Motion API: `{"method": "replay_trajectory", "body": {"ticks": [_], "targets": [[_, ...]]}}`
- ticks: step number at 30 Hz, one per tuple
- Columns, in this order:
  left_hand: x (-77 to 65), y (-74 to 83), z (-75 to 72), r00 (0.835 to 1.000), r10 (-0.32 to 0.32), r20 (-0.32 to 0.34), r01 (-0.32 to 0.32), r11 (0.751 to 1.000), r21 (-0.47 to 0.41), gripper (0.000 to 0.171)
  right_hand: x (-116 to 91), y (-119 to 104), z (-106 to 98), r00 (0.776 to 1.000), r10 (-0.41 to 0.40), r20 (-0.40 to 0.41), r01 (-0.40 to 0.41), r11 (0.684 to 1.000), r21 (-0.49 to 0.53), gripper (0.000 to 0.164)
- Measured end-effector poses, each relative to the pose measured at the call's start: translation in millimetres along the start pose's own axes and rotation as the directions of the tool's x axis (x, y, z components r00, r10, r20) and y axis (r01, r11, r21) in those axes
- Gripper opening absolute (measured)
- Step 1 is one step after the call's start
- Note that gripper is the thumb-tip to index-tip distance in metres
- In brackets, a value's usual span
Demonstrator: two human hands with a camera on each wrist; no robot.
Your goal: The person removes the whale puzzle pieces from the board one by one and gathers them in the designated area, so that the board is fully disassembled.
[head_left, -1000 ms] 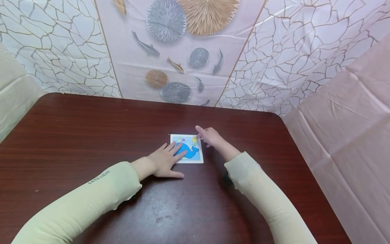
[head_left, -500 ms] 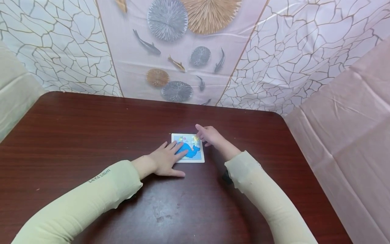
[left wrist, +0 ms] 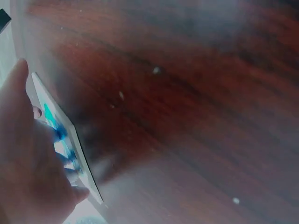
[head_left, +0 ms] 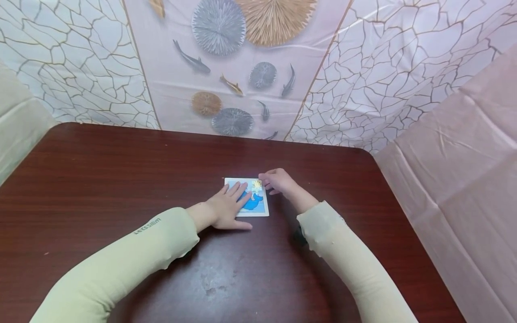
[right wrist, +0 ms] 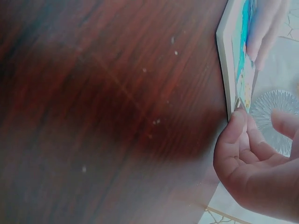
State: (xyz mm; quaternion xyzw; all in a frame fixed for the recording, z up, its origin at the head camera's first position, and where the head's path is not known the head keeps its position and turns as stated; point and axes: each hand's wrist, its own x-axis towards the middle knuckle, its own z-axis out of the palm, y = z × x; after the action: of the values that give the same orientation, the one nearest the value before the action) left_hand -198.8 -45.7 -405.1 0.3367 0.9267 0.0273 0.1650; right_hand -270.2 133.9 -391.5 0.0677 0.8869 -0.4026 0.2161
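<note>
A small square jigsaw puzzle (head_left: 262, 209) with a white border and a blue whale picture lies on the table. My left hand (head_left: 227, 208) is spread flat over its left part, hiding some of the picture. Seen from the left wrist, the same hand (left wrist: 28, 154) stretches along the puzzle board (left wrist: 80, 151). At the top right corner, my right hand (head_left: 280, 181) pinches the edge of the sun puzzle piece (head_left: 256, 184). The right wrist view has this piece's raised edge (right wrist: 240, 103) at the fingertips, tilted up from the board (right wrist: 226, 58).
The dark reddish-brown wooden table (head_left: 121, 170) extends around the puzzle on all sides. Behind it hangs a patterned cloth (head_left: 169, 98) with fish and round motifs. A plain pinkish cloth (head_left: 456, 157) borders the right side.
My left hand has slid right, farther over the whale. My right fingers have closed in at the puzzle's top right corner, and the sun piece now stands out from the board.
</note>
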Motion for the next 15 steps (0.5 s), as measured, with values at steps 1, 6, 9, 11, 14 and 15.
{"method": "replay_trajectory", "body": {"ticks": [1,6,9,11,14,15], "targets": [[-0.1,1.2,-0.5,1.000,-0.003,0.012,0.003,1.000,0.006,0.091,0.3,0.1,0.5,1.000,0.003,-0.001,-0.003,1.000,0.000,0.040],[-0.3,3.9,-1.6,0.999,-0.023,0.031,0.022,0.999,0.027,0.091,2.4,-0.1,2.3,1.000,-0.007,-0.028,0.007,1.000,-0.007,0.028],[-0.7,3.7,-2.0,0.999,-0.023,0.032,0.022,0.999,0.027,0.092,2.9,0.1,3.5,0.999,-0.008,-0.037,0.009,1.000,0.006,0.025],[-1.3,3.8,-2.6,0.999,-0.019,0.037,0.018,1.000,0.025,0.092,3.1,0.5,4.2,0.999,-0.004,-0.039,0.005,1.000,0.021,0.025],[-1.6,3.5,-3.1,0.999,-0.012,0.036,0.011,1.000,0.027,0.091,3.6,1.3,4.6,0.999,0.000,-0.041,0.001,0.999,0.041,0.024],[-1.6,3.5,-3.2,0.999,-0.009,0.034,0.009,1.000,0.025,0.091,3.7,1.6,4.7,0.999,0.000,-0.042,0.002,0.999,0.046,0.024]]}}
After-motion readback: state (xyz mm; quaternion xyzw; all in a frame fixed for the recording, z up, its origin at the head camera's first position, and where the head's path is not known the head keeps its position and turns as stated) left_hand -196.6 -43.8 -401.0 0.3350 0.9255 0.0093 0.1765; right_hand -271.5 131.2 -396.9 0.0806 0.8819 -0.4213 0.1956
